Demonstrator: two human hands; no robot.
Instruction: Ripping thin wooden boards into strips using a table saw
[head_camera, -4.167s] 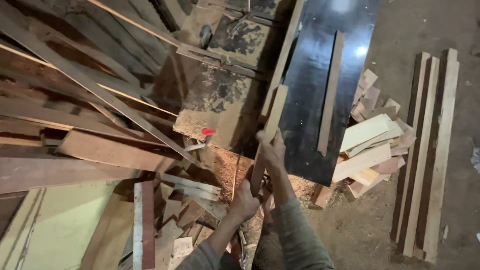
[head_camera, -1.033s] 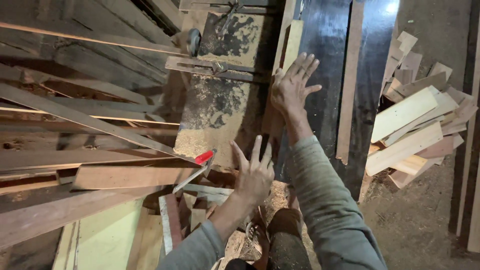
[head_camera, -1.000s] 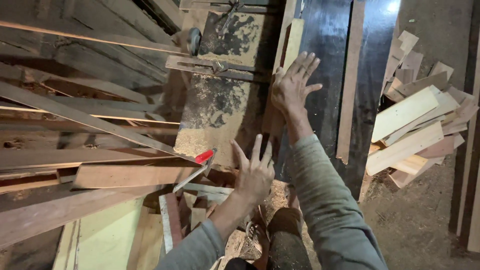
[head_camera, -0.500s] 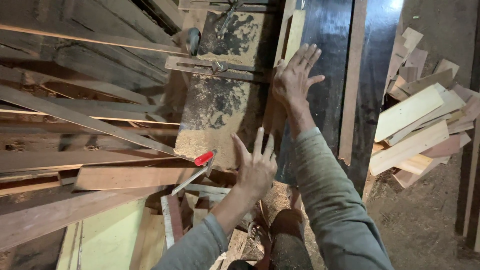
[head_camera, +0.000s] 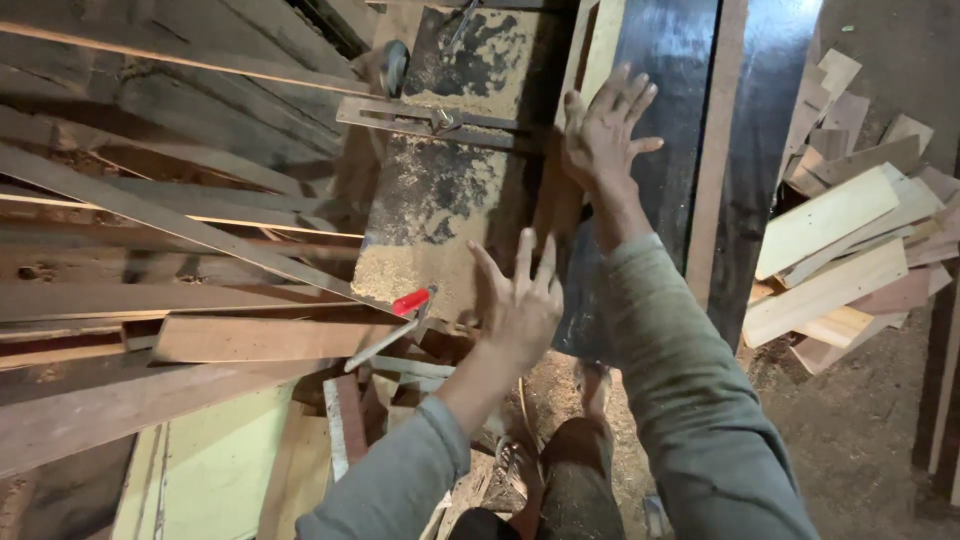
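Landmark: saw table (head_camera: 440, 215), metal top, dusted thick with sawdust, a metal guide bar (head_camera: 430, 118) lying across its far part. Right hand (head_camera: 603, 135) reaches out past the table's right edge, fingers splayed wide, palm down on or just over a narrow pale wood strip (head_camera: 578, 130) that runs lengthwise along that edge; actual contact cannot be told. Nothing gripped. Left hand (head_camera: 520, 300) is at the table's near right corner, fingers spread and raised, empty, hovering just off the edge. Red-tipped handle (head_camera: 410, 302) sits at the table's near edge, left of the left hand and apart from it. Right of the table: a dark glossy board (head_camera: 670, 170) with a long wood batten (head_camera: 718, 150) lying on it, both running the same way as the strip. Further right of the table, a heap of short pale offcuts (head_camera: 840, 250) on the dirt floor. Left of the table, long rough planks (head_camera: 170, 260) stacked across one another. Below the table's near edge, more scrap pieces (head_camera: 350, 420) and a pale green panel (head_camera: 210, 470). Both sleeves grey-green.
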